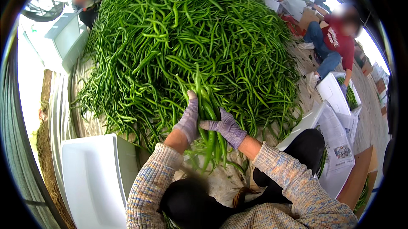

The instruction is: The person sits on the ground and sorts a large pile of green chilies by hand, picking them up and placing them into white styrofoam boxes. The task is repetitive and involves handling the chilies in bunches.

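Between my two gloved hands is a bundle of long green chili peppers (pixel 209 111), held roughly lengthwise above the ground. My left hand (pixel 190 117), in a pale purple knit glove, presses the bundle from its left side with the thumb pointing up. From the right, my right hand (pixel 227 126) grips the same peppers, its thumb laid across their front. The bundle's lower ends hang below my hands. Just beyond rises a large heap of green chili peppers (pixel 191 37). Some fingers are hidden behind the bundle.
A white foam box (pixel 92 178) stands at my left. At my right is a white box lined with newspaper (pixel 338 146), beside a cardboard box (pixel 357 174). A co-worker in red (pixel 338 40) reaches into a white box of peppers (pixel 334 92). Other people sit around the heap.
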`<state>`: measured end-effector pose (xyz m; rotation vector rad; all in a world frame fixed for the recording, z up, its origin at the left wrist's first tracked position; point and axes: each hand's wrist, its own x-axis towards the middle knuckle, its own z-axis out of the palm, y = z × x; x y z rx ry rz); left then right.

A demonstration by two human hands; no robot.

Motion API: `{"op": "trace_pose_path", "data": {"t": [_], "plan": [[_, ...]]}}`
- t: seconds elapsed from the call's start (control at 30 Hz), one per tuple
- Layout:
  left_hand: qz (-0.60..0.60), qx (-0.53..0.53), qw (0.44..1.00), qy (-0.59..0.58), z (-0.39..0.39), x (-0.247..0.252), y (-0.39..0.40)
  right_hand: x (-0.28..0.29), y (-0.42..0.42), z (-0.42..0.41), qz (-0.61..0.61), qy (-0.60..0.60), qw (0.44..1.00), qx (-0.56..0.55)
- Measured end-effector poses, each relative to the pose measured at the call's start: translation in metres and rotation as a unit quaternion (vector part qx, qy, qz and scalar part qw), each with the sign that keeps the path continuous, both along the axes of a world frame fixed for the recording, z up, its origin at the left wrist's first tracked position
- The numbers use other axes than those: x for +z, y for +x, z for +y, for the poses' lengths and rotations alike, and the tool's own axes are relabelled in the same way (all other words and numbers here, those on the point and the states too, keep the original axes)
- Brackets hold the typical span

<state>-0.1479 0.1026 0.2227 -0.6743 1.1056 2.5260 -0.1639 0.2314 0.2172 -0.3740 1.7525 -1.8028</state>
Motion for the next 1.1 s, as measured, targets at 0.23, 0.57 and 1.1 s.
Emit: {"op": "trace_pose_path", "data": {"t": [0.23, 0.57, 1.1], "plan": [[0.004, 0.069, 0.983, -0.172, 0.061, 0.029, -0.045, 0.041, 0.01, 0.054, -0.109, -0.13, 0.982, -0.085], [0.052, -0.048, 0.847, -0.527, 0.208, 0.099, -0.068, 0.068, 0.012, 0.184, -0.08, -0.278, 0.925, -0.247], [-0.023, -0.102, 0.99, -0.089, 0.028, -0.038, -0.103, -0.044, 0.112, 0.683, 0.067, 0.223, 0.707, -0.668]]}}
